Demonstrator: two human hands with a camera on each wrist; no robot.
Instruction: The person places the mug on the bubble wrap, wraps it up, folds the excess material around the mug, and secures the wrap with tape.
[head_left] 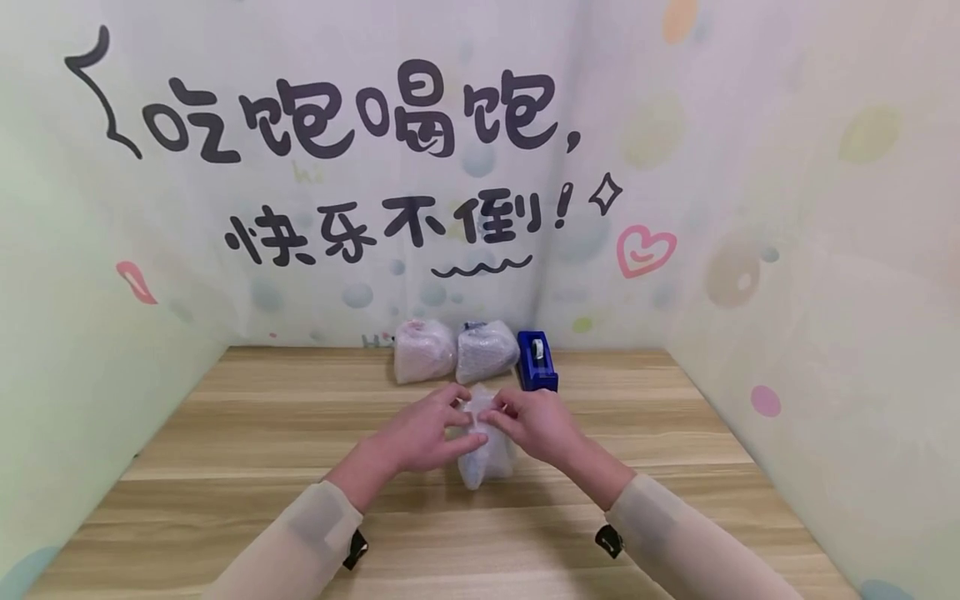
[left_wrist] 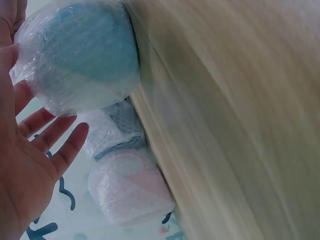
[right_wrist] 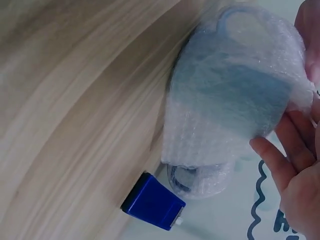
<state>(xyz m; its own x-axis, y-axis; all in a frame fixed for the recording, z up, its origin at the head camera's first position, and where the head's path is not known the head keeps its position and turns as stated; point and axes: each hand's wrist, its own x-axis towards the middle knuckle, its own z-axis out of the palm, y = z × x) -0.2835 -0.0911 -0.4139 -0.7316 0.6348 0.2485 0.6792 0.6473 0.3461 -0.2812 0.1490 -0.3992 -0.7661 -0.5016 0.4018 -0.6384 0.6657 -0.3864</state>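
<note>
A light-blue cup wrapped in bubble wrap [head_left: 489, 462] stands on the table between the hands; a loop like a handle shows through the wrap in the right wrist view. The left hand [head_left: 431, 429] rests on the left of this bundle, fingers spread and fairly straight, fingertips against the plastic in the left wrist view [left_wrist: 30, 170]. At the top, the right hand [head_left: 536, 421] pinches the bubble wrap between thumb and forefinger. Its other fingers [right_wrist: 277, 162] lie along the bundle's side. The pinched edge is partly hidden by the fingers.
Two more wrapped bundles, one pinkish [head_left: 423, 354] and one with dark blue [head_left: 487, 354], stand against the back wall. Beside them is a blue tape dispenser [head_left: 537, 362] with a roll in it. Printed cloth walls [head_left: 825, 292] enclose the wooden table [head_left: 300, 408] at the back and sides.
</note>
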